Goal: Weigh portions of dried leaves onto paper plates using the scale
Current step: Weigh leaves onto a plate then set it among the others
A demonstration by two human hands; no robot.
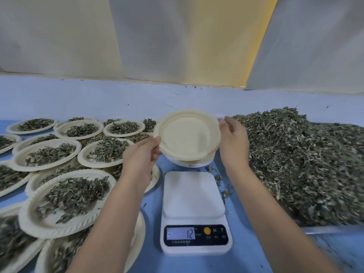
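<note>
I hold an empty cream paper plate (187, 134) tilted toward me, above and behind the scale. My left hand (140, 156) grips its left rim and my right hand (233, 138) grips its right rim. Under it sits a stack of empty plates (192, 163) on the blue table. The white digital scale (194, 211) stands in front with a bare platform; its display reads -12. A big heap of dried green leaves (299, 162) lies to the right.
Several paper plates filled with dried leaves (65, 198) crowd the table's left side, some overlapping. Loose leaf bits (222, 186) lie between the scale and the heap. A pale wall and white cloth rise behind the table.
</note>
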